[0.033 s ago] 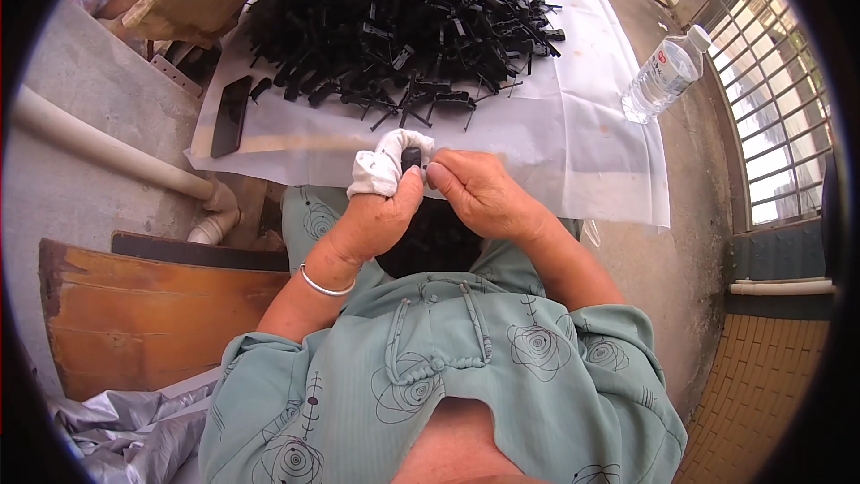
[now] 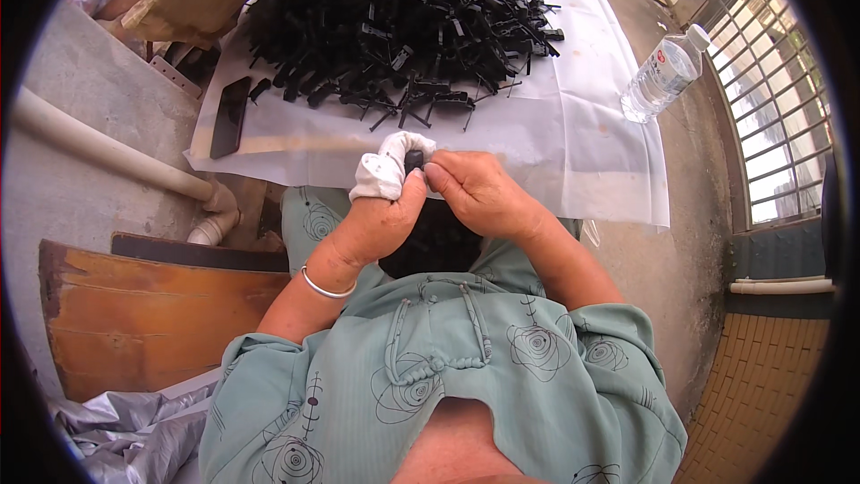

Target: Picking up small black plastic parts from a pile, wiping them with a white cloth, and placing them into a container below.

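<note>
Head view, and both hands meet at the near edge of the white sheet (image 2: 609, 166), the forearms coming in from either side. The left hand (image 2: 385, 222) is clamped on a small black piece (image 2: 414, 160), thumb on the near side, with a white cloth wrap (image 2: 380, 177) around the fingers, probably there to spare them from rubbing. In comes the right hand (image 2: 484, 193), fingers curled and thumb pressed in, just beside the piece; whether it grips part of it, one cannot tell. Holding the work low and central looks like a choice for steadiness and a straight view down.

Beyond, the heap of black parts (image 2: 394, 40) sits within easy reach, it seems, its loose thin ends poking toward the near side. Now the edges: a pale strip of sheet runs between heap and hands, giving the knuckles room on the far side. The phone (image 2: 231, 116) lies by the left edge, the clear bottle (image 2: 663, 76) stands tilted-looking at the right, both well apart from the elbows' path.
</note>
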